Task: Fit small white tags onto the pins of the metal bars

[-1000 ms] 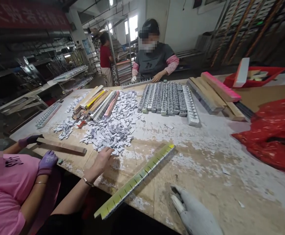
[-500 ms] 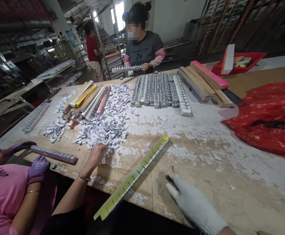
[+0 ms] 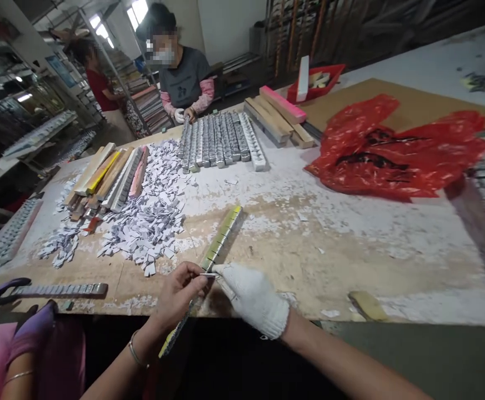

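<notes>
My left hand (image 3: 183,297), bare with a bracelet at the wrist, pinches a small flat white piece (image 3: 208,275). Against the other end of that piece are the closed fingertips of my right hand (image 3: 253,297), in a white knitted glove. Both hands are over a long yellow bar (image 3: 222,236) with dark slots along it. The bar lies slanted across the table's near edge, its lower end sticking out past it; my hands hide its middle. Left of the bar is a loose heap of similar white pieces (image 3: 146,230).
Wooden and coloured bars (image 3: 109,175) lie behind the heap. Silvery bars (image 3: 215,141) stand in a row near a co-worker across the table. A red plastic bag (image 3: 396,153) lies right. A yellowish block (image 3: 368,305) sits at the near edge. Purple-gloved hands (image 3: 36,325) work at left.
My left hand has moved from the heap to the bar with a white piece. My gloved right hand has come left from the bare tabletop to meet it. The view has turned right.
</notes>
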### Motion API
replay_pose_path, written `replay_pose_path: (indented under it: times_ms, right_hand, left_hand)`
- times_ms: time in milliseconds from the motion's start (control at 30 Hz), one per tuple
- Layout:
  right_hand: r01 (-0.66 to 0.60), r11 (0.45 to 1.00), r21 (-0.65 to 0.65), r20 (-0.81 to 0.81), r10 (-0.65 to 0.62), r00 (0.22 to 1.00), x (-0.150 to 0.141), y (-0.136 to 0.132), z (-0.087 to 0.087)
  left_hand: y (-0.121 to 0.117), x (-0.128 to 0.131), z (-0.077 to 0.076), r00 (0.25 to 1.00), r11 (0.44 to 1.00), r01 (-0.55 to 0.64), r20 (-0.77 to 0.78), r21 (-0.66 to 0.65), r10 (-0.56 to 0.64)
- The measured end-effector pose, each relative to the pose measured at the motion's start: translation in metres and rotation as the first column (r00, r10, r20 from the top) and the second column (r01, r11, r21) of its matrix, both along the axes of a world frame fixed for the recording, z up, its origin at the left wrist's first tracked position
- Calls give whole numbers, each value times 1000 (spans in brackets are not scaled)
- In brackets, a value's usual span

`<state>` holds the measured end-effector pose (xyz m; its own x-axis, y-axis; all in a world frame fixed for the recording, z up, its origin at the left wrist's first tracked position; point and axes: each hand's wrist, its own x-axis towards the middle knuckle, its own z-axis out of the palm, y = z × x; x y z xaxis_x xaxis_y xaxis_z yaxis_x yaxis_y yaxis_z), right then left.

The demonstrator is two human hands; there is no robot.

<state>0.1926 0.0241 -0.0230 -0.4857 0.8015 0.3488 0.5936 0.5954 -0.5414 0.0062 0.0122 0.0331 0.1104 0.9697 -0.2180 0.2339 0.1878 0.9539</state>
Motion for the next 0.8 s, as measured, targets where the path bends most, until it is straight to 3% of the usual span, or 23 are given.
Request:
replay_pose_path:
  times_ms: [100,267,333,400,467,533,600,667,733,800]
  right_hand:
    - [30,996,-81,-85,-36,996,13,-5,3]
    - [-20,984,-177,-102,2,995,28,-9,13]
    - [-61,977,-204,-110,39,993,35,-9,16]
    - [-136,953,-270,-176,90,980,41,-7,19]
    - [-223,913,-341,-271,131,954,48,-4,23]
    - [-237,900,-367,-313,120,942,53,0,24]
    - [-132,930,-342,-258,42,965,55,4,21]
    - [8,957,-288,-142,-51,989,55,8,15]
    - [103,958,-266,-37,-117,992,55,14,8]
    - [152,943,-297,47,-144,988,57,22,2]
  left_hand:
    - [-1,3,0,958,979,131,-275,156,-84]
    - [4,11,10,898,928,337,-347,155,-268]
    - [6,13,9,908,926,369,-245,84,-340]
    - [7,15,4,920,918,392,18,-57,-392]
    - [8,20,-5,883,886,419,314,-197,-348]
    - [9,28,-13,875,897,373,411,-236,-256]
    - [12,37,-17,952,960,245,222,-134,-212]
    - [17,46,-19,977,980,188,-113,68,-179]
    - [25,53,-21,918,948,254,-358,193,-173]
    - [39,59,-25,870,915,341,-442,217,-220]
